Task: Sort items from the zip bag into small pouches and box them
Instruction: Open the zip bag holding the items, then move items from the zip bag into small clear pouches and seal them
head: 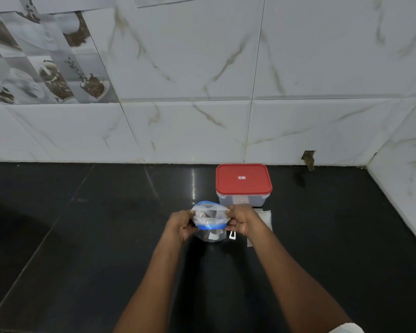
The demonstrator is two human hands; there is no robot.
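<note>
Black counter (106,236), both hands, left (181,225), right (241,221), pinching zip bag (210,216) mouth apart

We count one zip bag (209,216), one box (243,186) with one red lid, one small white piece (232,235), and two hands: left hand (180,224), right hand (243,219). The stacked pouches (265,216) we cannot count.

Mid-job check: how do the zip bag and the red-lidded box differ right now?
The zip bag is gripped by the left hand and right hand; the red-lidded box stands untouched on the counter. The zip bag's blue-edged mouth looks pulled open; the box's lid is on. The bag is soft and crumpled; the box is rigid and rectangular. Both have see-through walls.
</note>
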